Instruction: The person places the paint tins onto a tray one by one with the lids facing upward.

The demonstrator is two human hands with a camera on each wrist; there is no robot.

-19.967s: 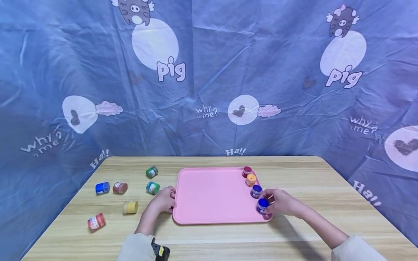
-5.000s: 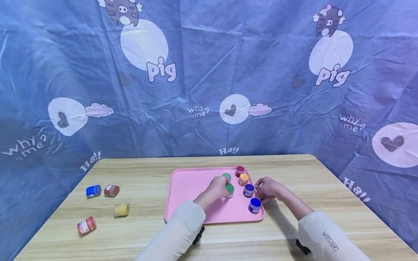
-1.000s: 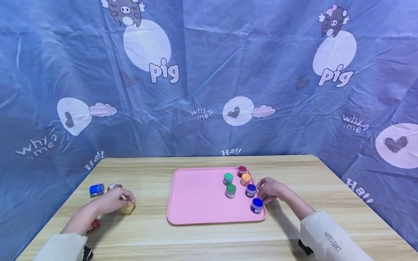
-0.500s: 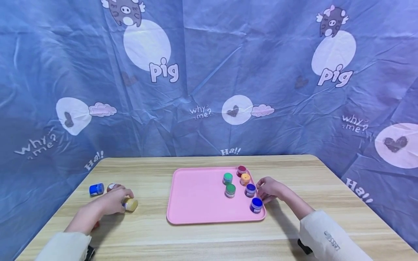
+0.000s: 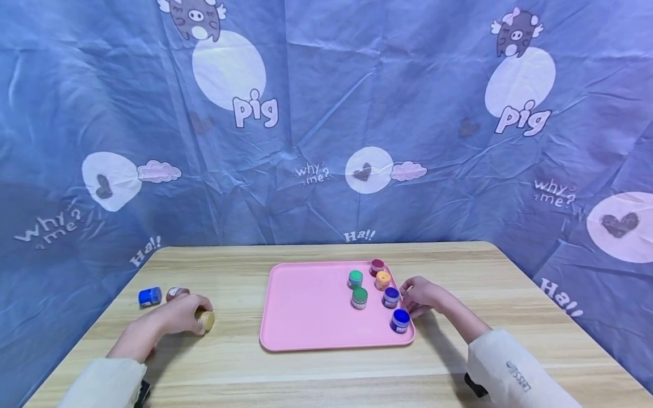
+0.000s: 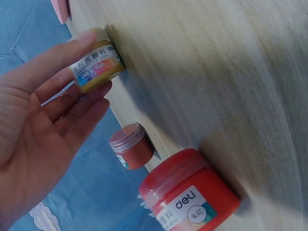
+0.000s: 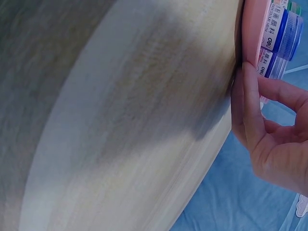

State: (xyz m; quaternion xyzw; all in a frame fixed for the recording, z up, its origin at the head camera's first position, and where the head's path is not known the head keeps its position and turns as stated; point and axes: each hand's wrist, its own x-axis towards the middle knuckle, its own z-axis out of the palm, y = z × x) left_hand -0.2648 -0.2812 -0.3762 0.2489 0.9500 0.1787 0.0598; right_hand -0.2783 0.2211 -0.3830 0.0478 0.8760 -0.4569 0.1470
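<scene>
My left hand (image 5: pixel 176 314) holds a yellow paint jar (image 5: pixel 206 321) low over the left side of the table; the jar (image 6: pixel 98 67) lies tilted between thumb and fingers in the left wrist view. A brown-red jar (image 5: pixel 177 292) lies just behind that hand. A red jar (image 6: pixel 190 190) is mostly covered by the hand in the head view. At the right edge of the pink tray (image 5: pixel 306 306), my right hand (image 5: pixel 422 296) grips the rim with its fingertips. Two blue-lidded jars (image 5: pixel 390 297) stand upright on the tray beside those fingers.
Two green-lidded jars (image 5: pixel 359 297), an orange jar (image 5: pixel 382 280) and a dark red jar (image 5: pixel 377 267) stand on the tray's right half. A blue jar (image 5: pixel 150 296) lies on its side at the far left. Patterned blue cloth (image 5: pixel 326 124) hangs behind the wooden table (image 5: pixel 326 377).
Both green jars have moved from the table onto the tray since 20 seconds ago. My left hand went from them to the yellow jar and turned it slightly; the right hand stays at the rim.
</scene>
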